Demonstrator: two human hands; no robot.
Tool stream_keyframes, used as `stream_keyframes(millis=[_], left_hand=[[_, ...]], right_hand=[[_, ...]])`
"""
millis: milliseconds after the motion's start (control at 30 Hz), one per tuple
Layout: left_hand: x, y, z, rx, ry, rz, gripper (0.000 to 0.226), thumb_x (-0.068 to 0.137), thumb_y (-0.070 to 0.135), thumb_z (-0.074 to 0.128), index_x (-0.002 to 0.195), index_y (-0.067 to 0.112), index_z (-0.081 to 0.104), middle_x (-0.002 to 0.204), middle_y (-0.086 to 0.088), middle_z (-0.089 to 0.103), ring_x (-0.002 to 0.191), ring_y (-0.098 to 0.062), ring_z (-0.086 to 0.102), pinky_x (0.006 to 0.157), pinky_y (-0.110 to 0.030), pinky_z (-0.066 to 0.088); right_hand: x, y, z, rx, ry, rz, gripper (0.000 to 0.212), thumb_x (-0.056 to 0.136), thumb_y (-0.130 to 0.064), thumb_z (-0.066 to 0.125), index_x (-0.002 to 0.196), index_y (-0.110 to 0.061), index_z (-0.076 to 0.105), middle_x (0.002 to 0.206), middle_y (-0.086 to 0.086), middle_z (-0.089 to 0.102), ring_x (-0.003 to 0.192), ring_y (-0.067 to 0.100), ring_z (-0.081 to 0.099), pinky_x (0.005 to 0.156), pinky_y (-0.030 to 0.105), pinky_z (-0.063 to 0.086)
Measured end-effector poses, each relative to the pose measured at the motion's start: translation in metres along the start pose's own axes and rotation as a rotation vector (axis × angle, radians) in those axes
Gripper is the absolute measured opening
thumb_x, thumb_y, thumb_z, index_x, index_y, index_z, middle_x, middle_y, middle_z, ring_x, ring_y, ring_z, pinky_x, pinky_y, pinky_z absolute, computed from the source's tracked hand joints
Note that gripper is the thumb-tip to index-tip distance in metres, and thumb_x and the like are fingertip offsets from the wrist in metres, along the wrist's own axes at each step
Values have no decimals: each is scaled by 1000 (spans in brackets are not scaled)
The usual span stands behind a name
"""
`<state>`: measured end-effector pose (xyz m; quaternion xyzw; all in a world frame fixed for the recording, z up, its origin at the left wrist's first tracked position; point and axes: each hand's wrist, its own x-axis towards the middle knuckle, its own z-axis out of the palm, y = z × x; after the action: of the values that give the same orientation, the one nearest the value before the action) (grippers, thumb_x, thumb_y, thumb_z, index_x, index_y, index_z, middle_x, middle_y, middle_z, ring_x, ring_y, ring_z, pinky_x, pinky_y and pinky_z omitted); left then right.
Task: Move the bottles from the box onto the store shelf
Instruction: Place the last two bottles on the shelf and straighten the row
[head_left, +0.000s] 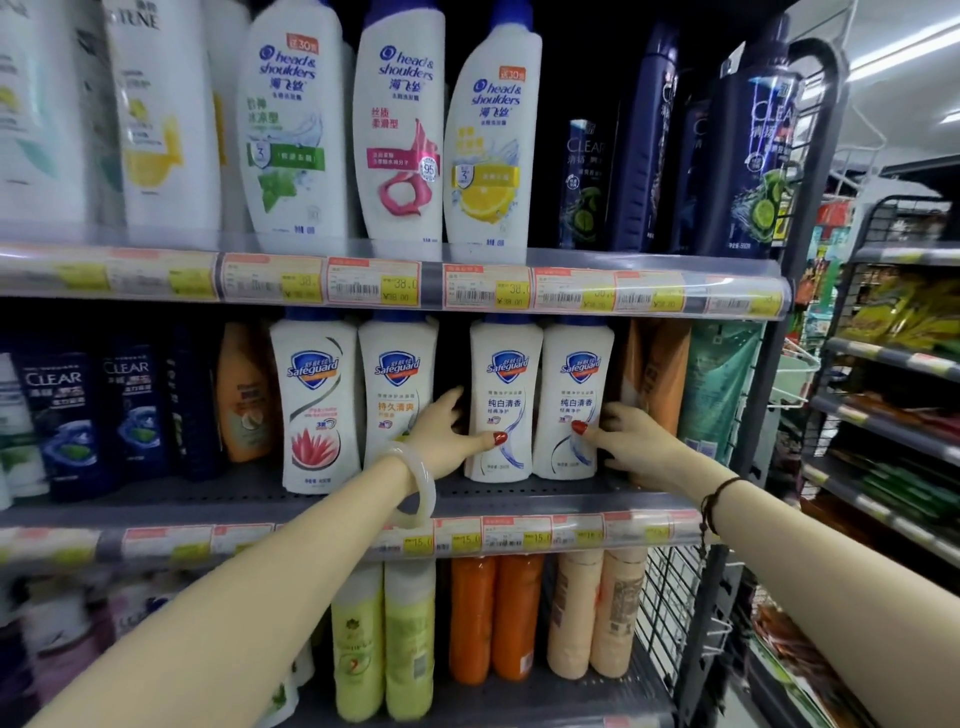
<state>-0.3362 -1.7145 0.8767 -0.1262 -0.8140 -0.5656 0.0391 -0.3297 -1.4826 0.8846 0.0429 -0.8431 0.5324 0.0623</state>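
Two white Safeguard bottles with blue caps stand upright side by side on the middle shelf (519, 496). My left hand (447, 434) grips the left one (504, 384), thumb across its front and fingers round its left side. My right hand (626, 439) grips the right one (574, 379), thumb on its front and fingers behind its right side. Both bottles rest on the shelf board. The box is not in view.
Two more Safeguard bottles (319, 400) stand to the left, then dark Clear bottles (67, 415). Orange pouches (657, 374) and a green pouch (719, 384) stand to the right. Head & Shoulders bottles (400, 119) fill the shelf above. A wire rack (893, 364) stands at right.
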Motion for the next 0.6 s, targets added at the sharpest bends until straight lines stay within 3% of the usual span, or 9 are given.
stream_keyframes(millis=[67,200,300,400,600], left_hand=[[1,4,1,28,32,0,96,77,19,73,149,17,10,154,-10,27,141,-24,27,114,-44,29],[7,5,4,45,64,-1,97,72,27,77,148,18,16,150,-5,35,138,-23,34,112,-43,31],[12,6,11,-6,57,8,83,74,18,75,142,16,27,140,-4,48,129,-22,45,105,-36,38],[19,2,18,-48,70,2,78,70,16,78,136,14,37,131,-6,57,119,-22,55,102,-42,44],[31,-4,26,-234,82,-18,76,64,6,82,129,14,45,120,-8,64,107,-21,62,95,-41,50]], right_hand=[[2,-5,2,136,8,10,41,88,-14,63,125,-3,50,121,10,63,96,17,61,72,23,49],[7,-8,7,298,-107,-15,36,85,-4,64,119,-5,54,120,12,64,100,20,64,80,27,53],[14,-5,8,368,-147,-27,35,84,0,62,117,-9,55,114,12,66,96,17,65,76,25,54],[22,1,7,445,-175,-5,31,83,2,63,109,-14,59,103,5,70,91,14,67,70,23,55],[37,10,12,639,-231,18,39,79,7,60,117,-5,60,105,13,71,95,26,68,84,38,55]])
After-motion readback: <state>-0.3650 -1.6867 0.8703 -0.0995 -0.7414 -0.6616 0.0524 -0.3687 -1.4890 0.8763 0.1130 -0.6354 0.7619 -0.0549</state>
